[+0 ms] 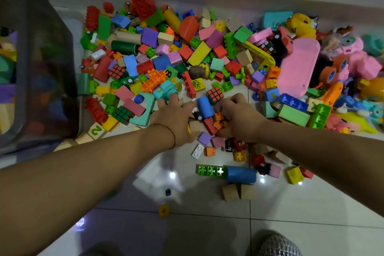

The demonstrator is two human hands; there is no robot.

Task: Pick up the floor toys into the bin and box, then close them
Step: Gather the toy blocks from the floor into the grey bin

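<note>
**A:** Start at your far left. What's there?

**B:** The grey see-through bin stands at the left edge, with coloured blocks showing through its wall. Just beside it the toy heap begins. It spreads across the tiled floor all the way to the right edge.

**A:** And your left hand?

**B:** Your left hand lies back-up on the near rim of the heap, with a thin band round the wrist. Its fingers reach forward, slightly apart and nearly straight, with the tips on a teal piece. They are not clamped on anything.

**A:** What sits between your hands?

**B:** A blue cylinder lies there, touching or nearly touching both hands. A puzzle cube sits just beyond it.

**A:** Your right hand?

**B:** Your right hand is knuckles-up with its fingers curled down into the toys. Some orange bricks are against your thumb side. The fingertips are hidden, so I cannot tell whether they grip anything.

**A:** Further right?

**B:** A pink tray lies among soft toys and figures, well apart from the bin.
</note>
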